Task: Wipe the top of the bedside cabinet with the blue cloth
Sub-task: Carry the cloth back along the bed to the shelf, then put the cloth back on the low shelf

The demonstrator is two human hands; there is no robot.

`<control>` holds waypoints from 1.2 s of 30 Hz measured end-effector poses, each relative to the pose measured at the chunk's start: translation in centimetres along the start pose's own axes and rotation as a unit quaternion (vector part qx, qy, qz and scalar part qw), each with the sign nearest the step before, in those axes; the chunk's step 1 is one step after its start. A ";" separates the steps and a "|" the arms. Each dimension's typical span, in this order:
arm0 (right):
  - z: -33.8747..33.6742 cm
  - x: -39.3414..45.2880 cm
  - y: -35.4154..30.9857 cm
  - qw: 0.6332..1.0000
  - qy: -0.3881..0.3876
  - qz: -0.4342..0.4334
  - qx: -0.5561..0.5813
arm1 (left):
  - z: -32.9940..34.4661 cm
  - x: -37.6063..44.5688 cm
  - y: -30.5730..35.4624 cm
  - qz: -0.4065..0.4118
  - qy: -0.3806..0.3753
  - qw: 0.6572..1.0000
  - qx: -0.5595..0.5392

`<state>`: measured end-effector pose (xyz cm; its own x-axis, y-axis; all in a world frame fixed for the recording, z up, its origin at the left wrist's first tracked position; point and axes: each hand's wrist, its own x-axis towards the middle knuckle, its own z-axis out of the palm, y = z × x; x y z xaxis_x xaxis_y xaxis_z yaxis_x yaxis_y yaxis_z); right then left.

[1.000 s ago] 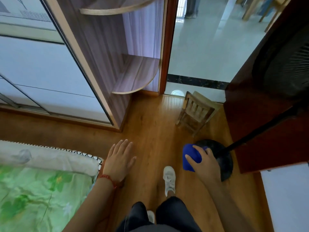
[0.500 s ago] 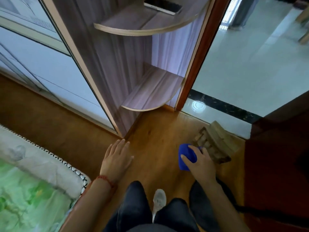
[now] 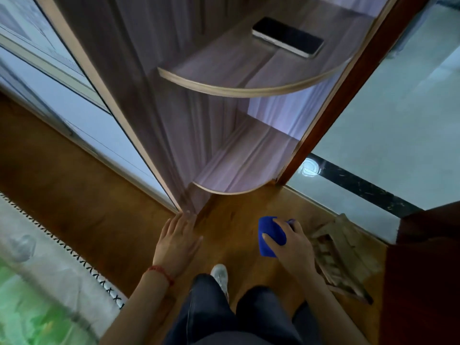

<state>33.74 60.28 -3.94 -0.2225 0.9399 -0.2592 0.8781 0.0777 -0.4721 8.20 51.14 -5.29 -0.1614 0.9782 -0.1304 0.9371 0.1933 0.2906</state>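
Since a moment earlier the view had swung toward the corner shelves, while the right hand gripped the blue cloth, bunched under its fingers, soft and light, and the left hand hung relaxed, holding nothing.

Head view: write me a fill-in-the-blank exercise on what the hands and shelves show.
1. The right hand grips a cloth coloured ____.
2. A dark phone lies on the ____ of the two curved shelves.
3. The left hand, fingers straight, holds ____.
4. A ____ string bracelet circles the left wrist.

Missing words: blue; upper; nothing; red
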 end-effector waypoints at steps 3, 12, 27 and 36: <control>-0.1 2.4 -0.4 1.000 -0.007 0.007 0.002 | -0.4 2.2 -0.1 -0.002 -0.011 1.000 -0.004; 2.0 9.5 -0.3 0.998 -0.020 -0.054 -0.014 | 1.6 6.4 -0.8 -0.038 -0.003 0.999 -0.018; 13.0 23.6 0.3 0.991 -0.017 -0.128 0.029 | 10.4 12.6 -3.3 -0.085 0.035 0.995 -0.024; 19.8 32.4 -5.1 0.971 -0.093 -0.219 0.028 | 13.8 13.4 -5.6 -0.138 0.036 0.989 -0.037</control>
<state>13.67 83.70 -26.64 -0.6469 0.7439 -0.1677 0.6583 0.4337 -0.6153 5.08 62.15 -21.78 -0.4327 0.8894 -0.1476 0.8295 0.4568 0.3213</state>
